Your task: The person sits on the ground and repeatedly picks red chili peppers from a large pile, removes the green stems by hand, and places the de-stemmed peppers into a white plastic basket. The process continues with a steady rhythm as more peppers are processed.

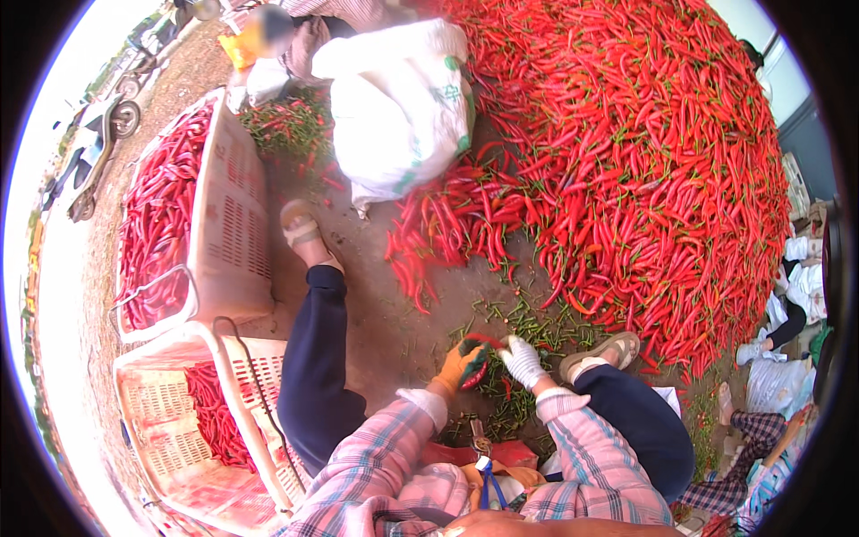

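Note:
My left hand [463, 363], in an orange glove with a dark palm, is closed around red chili peppers; one shows below the fingers. Another red chili pepper [484, 339] stretches from it toward my right hand [522, 362]. That hand wears a white striped glove, and its fingertips pinch the pepper's end; the stem there is hidden. Beneath both hands, green pepper stems [513, 403] lie scattered on the ground. A large heap of red chili peppers [644, 168] spreads ahead and to the right, its near edge just beyond my hands.
Left of my leg stand a crate full of red chilies [231, 221] and a partly filled plastic crate [161, 429] with a wire handle. A white woven sack [402, 114] sits ahead, with another person behind it. A person's checked trouser leg [731, 486] shows at right. Scooters [100, 148] stand far left.

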A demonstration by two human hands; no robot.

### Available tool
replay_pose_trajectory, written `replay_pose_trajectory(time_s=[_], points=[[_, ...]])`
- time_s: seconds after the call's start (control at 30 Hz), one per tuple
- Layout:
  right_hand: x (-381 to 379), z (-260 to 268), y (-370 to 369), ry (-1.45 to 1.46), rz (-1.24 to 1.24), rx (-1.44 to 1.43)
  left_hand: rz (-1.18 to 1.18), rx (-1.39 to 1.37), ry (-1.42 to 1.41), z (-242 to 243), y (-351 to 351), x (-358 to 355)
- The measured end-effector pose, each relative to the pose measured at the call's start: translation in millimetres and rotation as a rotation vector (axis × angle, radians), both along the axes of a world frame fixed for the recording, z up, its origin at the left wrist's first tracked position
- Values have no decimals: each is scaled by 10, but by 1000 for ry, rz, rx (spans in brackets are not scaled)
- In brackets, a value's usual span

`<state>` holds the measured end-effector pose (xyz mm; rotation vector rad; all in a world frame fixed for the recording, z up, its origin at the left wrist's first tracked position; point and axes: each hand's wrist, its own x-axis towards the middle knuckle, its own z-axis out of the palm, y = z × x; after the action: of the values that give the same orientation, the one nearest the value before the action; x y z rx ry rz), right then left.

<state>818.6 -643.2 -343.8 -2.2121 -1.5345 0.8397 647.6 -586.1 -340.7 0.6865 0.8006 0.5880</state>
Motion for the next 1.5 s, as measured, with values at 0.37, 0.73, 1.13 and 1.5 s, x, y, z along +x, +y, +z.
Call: replay_pose_trajectory(time_s=[0.37,0.73,1.13,1.5], points=[[-271,961,-193,38,223,153,-202,995,308,485,-126,-338],[-224,812,-79,-180,1045,-541,386,-347,-260,122,431,-391],[171,-183,786,-376,200,-121,147,782,1371,-702,461,-280],[-6,161,1915,-217,138,172,525,56,718,-860,648,-131]])
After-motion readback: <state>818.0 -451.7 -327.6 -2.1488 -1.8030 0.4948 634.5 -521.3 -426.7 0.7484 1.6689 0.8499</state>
